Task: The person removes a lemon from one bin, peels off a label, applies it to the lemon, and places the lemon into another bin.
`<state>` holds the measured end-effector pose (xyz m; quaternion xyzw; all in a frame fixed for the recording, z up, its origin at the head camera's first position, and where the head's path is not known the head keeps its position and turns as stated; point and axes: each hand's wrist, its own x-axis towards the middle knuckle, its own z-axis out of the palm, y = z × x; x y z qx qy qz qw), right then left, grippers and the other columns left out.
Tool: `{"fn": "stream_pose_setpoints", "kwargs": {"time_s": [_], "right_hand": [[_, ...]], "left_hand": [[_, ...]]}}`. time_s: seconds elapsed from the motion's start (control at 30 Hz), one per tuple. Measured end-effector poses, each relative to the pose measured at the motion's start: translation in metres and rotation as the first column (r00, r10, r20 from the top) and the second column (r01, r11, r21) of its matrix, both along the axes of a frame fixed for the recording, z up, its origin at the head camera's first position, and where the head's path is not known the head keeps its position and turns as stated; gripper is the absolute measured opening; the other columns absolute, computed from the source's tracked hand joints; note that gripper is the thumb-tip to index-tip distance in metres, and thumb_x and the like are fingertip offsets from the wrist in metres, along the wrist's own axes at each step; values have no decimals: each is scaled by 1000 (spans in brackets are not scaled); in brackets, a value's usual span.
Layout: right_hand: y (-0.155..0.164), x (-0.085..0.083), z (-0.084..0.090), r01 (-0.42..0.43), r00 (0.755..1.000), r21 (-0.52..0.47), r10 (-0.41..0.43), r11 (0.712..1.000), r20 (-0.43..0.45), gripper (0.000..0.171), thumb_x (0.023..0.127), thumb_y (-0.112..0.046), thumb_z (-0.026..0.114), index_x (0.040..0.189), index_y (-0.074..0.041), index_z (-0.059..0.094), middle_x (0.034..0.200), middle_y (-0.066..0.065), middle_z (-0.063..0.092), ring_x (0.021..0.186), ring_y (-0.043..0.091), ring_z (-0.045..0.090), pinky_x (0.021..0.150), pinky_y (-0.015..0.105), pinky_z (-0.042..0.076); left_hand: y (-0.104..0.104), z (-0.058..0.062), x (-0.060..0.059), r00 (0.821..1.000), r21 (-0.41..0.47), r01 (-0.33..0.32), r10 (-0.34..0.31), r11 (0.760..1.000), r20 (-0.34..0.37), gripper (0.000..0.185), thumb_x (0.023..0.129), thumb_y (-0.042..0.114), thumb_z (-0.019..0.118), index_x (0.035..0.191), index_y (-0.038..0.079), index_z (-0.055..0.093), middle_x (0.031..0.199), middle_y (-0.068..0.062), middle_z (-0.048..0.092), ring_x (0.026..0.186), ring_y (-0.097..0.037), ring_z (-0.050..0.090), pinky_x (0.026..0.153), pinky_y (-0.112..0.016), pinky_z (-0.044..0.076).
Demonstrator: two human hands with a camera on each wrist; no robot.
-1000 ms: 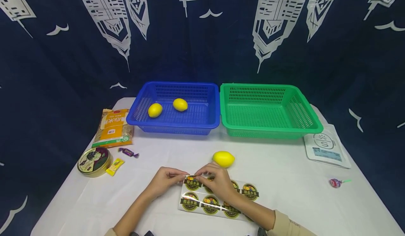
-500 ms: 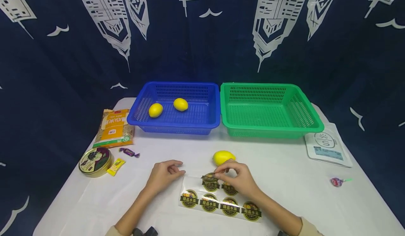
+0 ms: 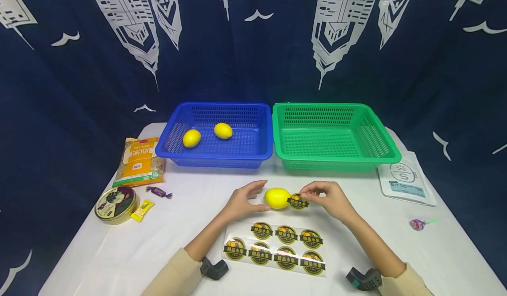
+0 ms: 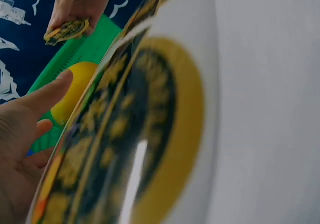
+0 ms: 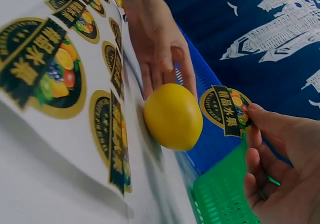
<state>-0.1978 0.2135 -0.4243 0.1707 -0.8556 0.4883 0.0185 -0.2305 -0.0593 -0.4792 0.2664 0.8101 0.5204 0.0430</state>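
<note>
A yellow lemon [image 3: 277,198] lies on the white cloth between both hands. My left hand [image 3: 244,202] is spread at its left side, thumb and fingers apart around that end. Between the thumb and fingertips of my right hand [image 3: 329,197] is a round black-and-gold sticker [image 3: 297,201], pinched by its edge just right of the lemon. In the right wrist view the sticker [image 5: 226,110] faces the camera, its print and fruit picture showing. Nearer the person lies the sticker sheet [image 3: 237,229], with a bare spot at its upper left corner.
Behind stand a blue basket [image 3: 214,158] with two lemons [image 3: 192,138] and a green basket [image 3: 336,160]. At left are an orange food bag [image 3: 139,161], a round tin [image 3: 116,204] and two wrapped candies [image 3: 159,192]. A white pouch [image 3: 406,179] and a lollipop [image 3: 417,224] lie at right.
The right hand has peeled a sticker off the sheet's upper left corner and carried it up to the lemon. My left hand has left the sheet and moved right, beside the lemon.
</note>
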Motion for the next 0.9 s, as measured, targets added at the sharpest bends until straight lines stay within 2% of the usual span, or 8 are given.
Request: {"fn": "stream_pose_setpoints", "kwargs": {"time_s": [0.1, 0.13, 0.2, 0.33, 0.37, 0.53, 0.67, 0.9], "right_hand": [[-9, 1, 15, -42, 999, 5, 42, 999, 33, 10, 82, -7, 69, 89, -2, 70, 82, 8, 68, 71, 18, 56, 64, 30, 49], [-12, 0, 18, -57, 998, 8, 56, 998, 40, 10, 81, -7, 69, 89, -1, 70, 81, 9, 68, 71, 19, 57, 64, 29, 49], [-16, -4, 17, -86, 995, 5, 86, 996, 48, 10, 82, -10, 70, 89, -3, 70, 80, 7, 68, 71, 18, 57, 65, 30, 49], [-16, -21, 0, -128, 990, 18, 127, 992, 60, 11, 82, -18, 71, 89, -10, 71, 77, -1, 66, 72, 17, 57, 65, 30, 49], [-17, -25, -3, -134, 989, 24, 132, 991, 66, 11, 81, -20, 71, 89, -12, 71, 77, -2, 66, 72, 16, 57, 66, 30, 49], [-25, -33, -4, -167, 982, 21, 164, 986, 95, 14, 80, -18, 72, 91, -9, 71, 80, 1, 68, 74, 18, 56, 65, 27, 48], [-31, -39, -6, -174, 979, 16, 171, 985, 113, 14, 80, -16, 72, 91, -6, 71, 80, 3, 68, 73, 19, 56, 63, 26, 48], [-34, -42, -7, -136, 985, 38, 130, 990, 113, 11, 79, -17, 74, 86, -10, 71, 74, -1, 65, 71, 19, 56, 61, 25, 48]], "left_hand": [[7, -10, -3, 1000, -10, 19, -19, 1000, 8, 75, 70, 27, 81, 135, 15, 46, 131, -6, 52, 113, -19, 54, 93, -26, 46], [9, -8, -1, 1000, -1, 27, -27, 1000, 0, 75, 71, 24, 81, 135, 12, 46, 130, -8, 53, 112, -21, 55, 93, -28, 46], [11, -11, -3, 999, 25, 34, -33, 999, -21, 74, 71, 19, 81, 134, 9, 46, 129, -10, 54, 111, -24, 56, 93, -31, 47], [13, -14, -5, 998, 54, 30, -28, 998, -52, 66, 72, 15, 80, 130, 9, 51, 124, -8, 57, 106, -24, 58, 91, -33, 49], [13, -20, -8, 998, 57, 26, -23, 998, -57, 64, 71, 18, 81, 129, 11, 52, 123, -5, 59, 105, -21, 59, 90, -30, 49], [12, -22, -8, 996, 76, 28, -21, 997, -86, 56, 72, 23, 80, 122, 13, 59, 118, 0, 62, 102, -12, 60, 87, -23, 50], [12, -22, -8, 995, 77, 30, -23, 997, -100, 54, 71, 22, 81, 121, 14, 60, 118, 3, 62, 101, -10, 60, 87, -22, 49], [12, -24, -9, 995, 83, 37, -29, 996, -93, 54, 71, 24, 81, 121, 16, 60, 118, 5, 62, 101, -9, 59, 88, -21, 49]]}}
